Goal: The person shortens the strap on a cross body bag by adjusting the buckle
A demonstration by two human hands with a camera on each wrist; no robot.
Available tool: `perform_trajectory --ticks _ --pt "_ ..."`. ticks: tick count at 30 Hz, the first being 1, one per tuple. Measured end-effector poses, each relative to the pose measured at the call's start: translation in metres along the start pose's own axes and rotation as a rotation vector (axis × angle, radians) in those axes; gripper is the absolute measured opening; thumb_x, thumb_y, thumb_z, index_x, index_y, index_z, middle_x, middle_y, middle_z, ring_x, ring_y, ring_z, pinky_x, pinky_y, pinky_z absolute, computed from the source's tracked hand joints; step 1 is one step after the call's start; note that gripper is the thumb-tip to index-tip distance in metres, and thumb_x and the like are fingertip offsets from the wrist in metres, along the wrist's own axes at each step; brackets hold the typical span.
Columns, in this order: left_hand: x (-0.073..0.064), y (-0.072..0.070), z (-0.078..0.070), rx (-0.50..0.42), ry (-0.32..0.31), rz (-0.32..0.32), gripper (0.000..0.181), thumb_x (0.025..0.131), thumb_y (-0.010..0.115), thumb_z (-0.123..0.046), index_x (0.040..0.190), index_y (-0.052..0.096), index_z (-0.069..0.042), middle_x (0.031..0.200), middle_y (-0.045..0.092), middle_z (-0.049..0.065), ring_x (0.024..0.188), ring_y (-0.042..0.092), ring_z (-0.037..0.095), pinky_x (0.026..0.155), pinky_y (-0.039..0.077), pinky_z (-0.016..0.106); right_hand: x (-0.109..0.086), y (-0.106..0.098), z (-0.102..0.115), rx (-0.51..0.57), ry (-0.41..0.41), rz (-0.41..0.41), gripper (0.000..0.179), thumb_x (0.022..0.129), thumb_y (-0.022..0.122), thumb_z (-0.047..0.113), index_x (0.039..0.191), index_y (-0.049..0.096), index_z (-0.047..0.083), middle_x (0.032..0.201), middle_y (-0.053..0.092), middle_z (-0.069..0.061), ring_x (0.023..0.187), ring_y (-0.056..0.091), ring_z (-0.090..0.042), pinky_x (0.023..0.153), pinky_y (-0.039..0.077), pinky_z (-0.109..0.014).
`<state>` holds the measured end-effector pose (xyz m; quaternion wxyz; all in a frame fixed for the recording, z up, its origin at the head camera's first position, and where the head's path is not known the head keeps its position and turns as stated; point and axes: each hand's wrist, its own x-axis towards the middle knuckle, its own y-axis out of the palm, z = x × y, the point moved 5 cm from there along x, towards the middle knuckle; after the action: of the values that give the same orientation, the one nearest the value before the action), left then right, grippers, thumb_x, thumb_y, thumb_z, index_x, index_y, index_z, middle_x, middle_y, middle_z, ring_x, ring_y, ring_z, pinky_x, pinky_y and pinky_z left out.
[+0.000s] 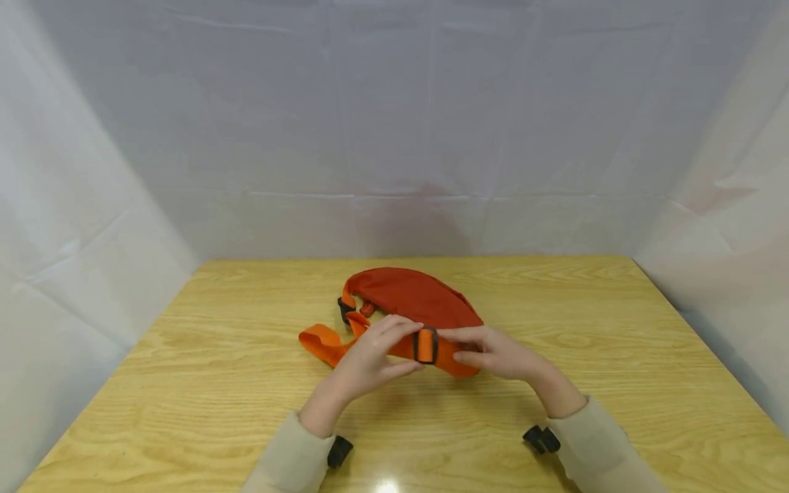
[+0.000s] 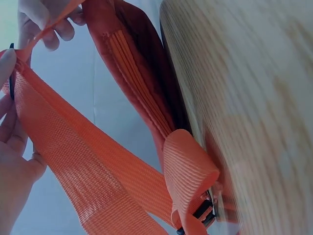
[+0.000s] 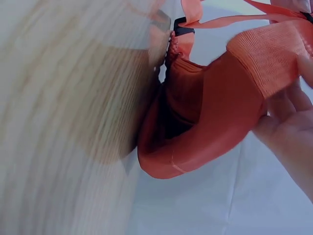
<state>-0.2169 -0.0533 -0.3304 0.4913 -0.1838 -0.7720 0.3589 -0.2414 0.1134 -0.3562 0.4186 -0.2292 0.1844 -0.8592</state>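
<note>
A red waist bag (image 1: 409,296) with an orange webbing strap (image 1: 320,344) lies at the middle of the table. My left hand (image 1: 366,359) pinches the black strap slider (image 1: 435,348) between thumb and fingers, from its left side. Just right of the slider, my right hand (image 1: 508,356) grips the strap where it joins the bag's end, its thumb on the near face. The right wrist view has that bag end (image 3: 220,107) raised and tilted. In the left wrist view the strap (image 2: 93,161) hangs doubled below the slider, beside the bag's zipper (image 2: 139,83).
A black buckle (image 1: 345,311) sits at the bag's left end, close to a loose loop of strap. The wooden table (image 1: 216,383) meets a white sheet (image 1: 394,137) at the back, with more sheeting on both sides. Black wrist devices (image 1: 541,439) sit by the sleeves.
</note>
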Motion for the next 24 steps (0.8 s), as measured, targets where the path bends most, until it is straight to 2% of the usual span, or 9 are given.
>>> perform_trajectory --ticks 3,5,10,19,24 --pt "0.0 -0.0009 0.0 -0.018 -0.007 0.001 0.051 0.067 0.077 -0.01 0.111 0.055 0.002 0.103 0.054 0.008 0.095 0.051 0.018 0.08 0.043 0.025 0.0002 -0.002 -0.0012 0.015 0.043 -0.048 0.038 0.09 0.048 0.004 0.127 0.044 -0.006 0.121 0.05 -0.018 0.107 0.05 -0.019 0.084 0.042 -0.03" --pt "-0.0003 -0.001 0.0002 -0.031 -0.008 0.0 0.051 0.067 0.077 -0.009 0.112 0.055 0.003 0.103 0.054 0.008 0.094 0.051 0.018 0.08 0.043 0.025 -0.0002 -0.0039 -0.002 0.012 0.07 -0.099 0.034 0.09 0.049 0.002 0.123 0.048 -0.006 0.111 0.056 -0.017 0.096 0.055 -0.018 0.076 0.046 -0.029" --pt "-0.0001 -0.0008 -0.0002 -0.049 0.004 -0.007 0.051 0.066 0.077 -0.009 0.111 0.055 0.002 0.102 0.055 0.008 0.094 0.051 0.018 0.08 0.043 0.026 -0.0014 -0.0064 -0.0019 -0.018 0.073 -0.179 0.022 0.089 0.05 0.002 0.109 0.055 -0.005 0.091 0.059 -0.011 0.076 0.056 -0.014 0.062 0.046 -0.027" --pt "0.0022 0.0024 -0.0044 -0.034 0.018 0.004 0.05 0.067 0.077 -0.012 0.11 0.056 0.001 0.102 0.056 0.007 0.095 0.051 0.018 0.083 0.041 0.028 -0.0004 -0.0047 0.0009 0.056 0.091 -0.249 0.02 0.089 0.05 0.003 0.106 0.059 -0.005 0.096 0.06 -0.013 0.075 0.056 -0.013 0.064 0.047 -0.028" --pt "0.0025 0.005 -0.0056 -0.019 0.023 0.004 0.049 0.067 0.077 -0.01 0.109 0.056 0.002 0.101 0.056 0.007 0.094 0.052 0.018 0.083 0.041 0.029 -0.0006 -0.0039 0.0017 0.066 0.123 -0.323 0.014 0.086 0.056 0.006 0.097 0.059 -0.003 0.087 0.06 -0.011 0.071 0.056 -0.013 0.062 0.046 -0.027"
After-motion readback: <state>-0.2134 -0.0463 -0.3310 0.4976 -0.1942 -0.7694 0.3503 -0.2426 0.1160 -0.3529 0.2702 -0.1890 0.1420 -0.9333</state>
